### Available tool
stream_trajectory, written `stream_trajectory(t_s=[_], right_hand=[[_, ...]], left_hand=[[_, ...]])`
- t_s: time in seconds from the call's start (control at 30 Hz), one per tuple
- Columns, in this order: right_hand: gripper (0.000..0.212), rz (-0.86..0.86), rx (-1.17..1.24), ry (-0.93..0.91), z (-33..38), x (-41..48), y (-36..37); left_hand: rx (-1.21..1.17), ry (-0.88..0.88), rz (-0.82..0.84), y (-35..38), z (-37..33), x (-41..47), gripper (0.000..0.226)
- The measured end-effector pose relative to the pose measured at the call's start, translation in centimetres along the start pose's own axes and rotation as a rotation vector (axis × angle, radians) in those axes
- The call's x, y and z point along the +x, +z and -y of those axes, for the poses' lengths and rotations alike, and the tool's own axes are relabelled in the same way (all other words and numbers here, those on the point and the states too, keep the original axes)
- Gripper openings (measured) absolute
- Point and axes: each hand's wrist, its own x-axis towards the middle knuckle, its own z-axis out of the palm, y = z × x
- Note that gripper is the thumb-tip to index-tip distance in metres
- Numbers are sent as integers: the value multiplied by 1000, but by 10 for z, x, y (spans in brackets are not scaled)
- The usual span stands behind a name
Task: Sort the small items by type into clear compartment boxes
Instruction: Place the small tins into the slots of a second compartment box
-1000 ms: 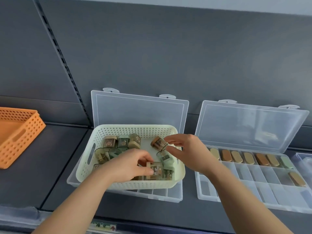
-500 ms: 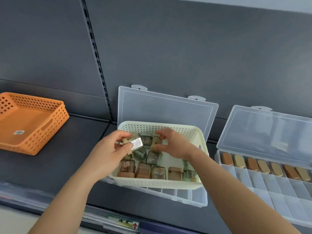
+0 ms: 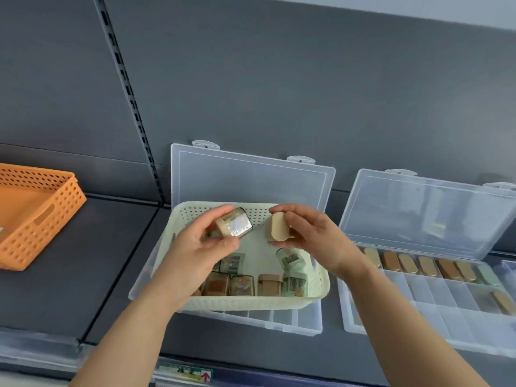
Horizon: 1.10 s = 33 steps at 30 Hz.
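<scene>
Small items (image 3: 241, 285) up: clear case (image 3: 236, 227) pinched in left hand (image 3: 195, 248), beige case (image 3: 277, 231) in right hand (image 3: 317, 238), over basket (image 3: 251, 303); could slip, tumble back unsorted.

Left hand (image 3: 201, 247): up in the air, thumb under and fingers over a small clear jar (image 3: 236, 226), pinching it.
Right hand (image 3: 315, 241): up at the same height, fingers curled round a small tan jar (image 3: 277, 230).
Hands: near each other, not touching.
Arms: bare, both reach forward, coming closer at the hands.
</scene>
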Motion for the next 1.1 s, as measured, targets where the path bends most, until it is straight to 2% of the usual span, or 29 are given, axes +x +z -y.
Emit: stream_trajectory(t_s=[0.1, 0.23, 0.33, 0.43, 0.53, 0.6, 0.7, 0.83, 1.0, 1.1], right_hand=[[23, -49, 69, 0, -2, -31, -32], [40, -203, -120, 4, -12, -67, -79], [45, -258, -21, -2, -22, -90, -110], [36, -334, 86, 26, -34, -108, -135], [26, -382, -73, 52, -49, -118, -157], [29, -403, -178, 62, -57, -122, -168], [36, -450, -211, 60, -69, -125, -179], [32, -428, -268, 53, -81, -125, -186], [27, -374, -403, 43, -93, -118, -193], [32, -323, -468, 31, -98, -113, -193]], left_hand=[[47, -1, 64, 32, -1, 2, 55], [154, 41, 111, 83, -4, 1, 52], [194, 74, 149, 123, -7, 0, 51], [302, 122, 178, 162, -9, -2, 43], [433, 150, 160, 195, -1, -1, 37], [558, 182, 138, 213, 8, 2, 41], [802, 219, 106, 236, 22, 7, 43], [1021, 195, 124, 254, 38, 16, 40], [1022, 86, 161, 258, 52, 27, 47], [976, 38, 163, 257, 57, 30, 54]])
